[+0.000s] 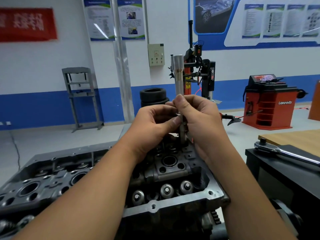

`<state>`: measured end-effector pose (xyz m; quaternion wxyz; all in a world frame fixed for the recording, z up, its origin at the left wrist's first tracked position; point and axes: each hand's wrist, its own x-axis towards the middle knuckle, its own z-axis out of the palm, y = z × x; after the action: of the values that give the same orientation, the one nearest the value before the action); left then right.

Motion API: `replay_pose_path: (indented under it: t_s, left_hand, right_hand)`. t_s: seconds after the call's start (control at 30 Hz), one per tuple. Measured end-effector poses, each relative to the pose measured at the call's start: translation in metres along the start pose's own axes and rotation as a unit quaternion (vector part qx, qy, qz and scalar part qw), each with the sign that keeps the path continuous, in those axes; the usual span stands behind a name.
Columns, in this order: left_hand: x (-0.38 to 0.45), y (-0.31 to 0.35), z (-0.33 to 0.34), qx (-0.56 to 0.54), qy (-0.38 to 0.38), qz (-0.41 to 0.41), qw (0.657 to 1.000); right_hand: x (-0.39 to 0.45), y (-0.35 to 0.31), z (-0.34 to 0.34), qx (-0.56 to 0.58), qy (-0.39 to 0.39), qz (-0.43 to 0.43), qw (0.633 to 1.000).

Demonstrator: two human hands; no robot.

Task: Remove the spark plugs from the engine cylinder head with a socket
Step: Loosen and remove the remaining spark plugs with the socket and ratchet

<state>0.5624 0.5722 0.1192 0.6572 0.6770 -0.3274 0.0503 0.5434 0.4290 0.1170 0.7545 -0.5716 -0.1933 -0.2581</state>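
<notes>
1. The right hand (195, 116) grips the long spark plug socket (179, 78) at its lower part, fingers and thumb curled round the shaft; the socket stands upright, its wider end uppermost.
2. The left hand (154, 125) pinches a slimmer metal stem (182, 129) that protrudes below the socket, thumb and fingertips closed on it near a small collar. Whether this stem is a spark plug or an extension cannot be told.
3. Both hands are raised above the far end of the engine cylinder head (169, 172); the stem's lower end points down toward it, contact not discernible.
4. The cylinder head lies directly below the forearms, with open round plug wells (168, 161) and valve spring caps (167, 190) visible.
5. A ratchet wrench (284, 151) lies to the right on a dark tabletop (280, 172), well apart from the hands.
6. Background: stacked tyres (153, 96), a tyre changer (199, 71) and a red wheel balancer (270, 103) on the floor.
</notes>
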Motion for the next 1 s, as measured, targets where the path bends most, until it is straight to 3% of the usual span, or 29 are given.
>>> replay_pose_path:
  t_s: [0.17,0.47,0.7,1.0]
  left_hand:
    - [0.002,0.000,0.004,0.028,-0.030,0.003,0.999]
    - [-0.001,0.003,0.006,0.029,0.005,0.051,0.998]
    - [-0.004,0.008,0.011,-0.025,-0.045,-0.021,0.998]
    - [-0.006,0.009,0.012,0.075,0.020,0.029,0.997]
  right_hand:
    - [0.002,0.001,-0.002,-0.018,0.044,-0.035,0.998]
    - [0.003,0.001,0.000,-0.030,-0.024,-0.030,0.999]
    - [0.000,-0.002,0.000,-0.018,0.029,-0.031,0.999]
    - [0.000,-0.001,0.003,0.009,0.006,-0.010,1.000]
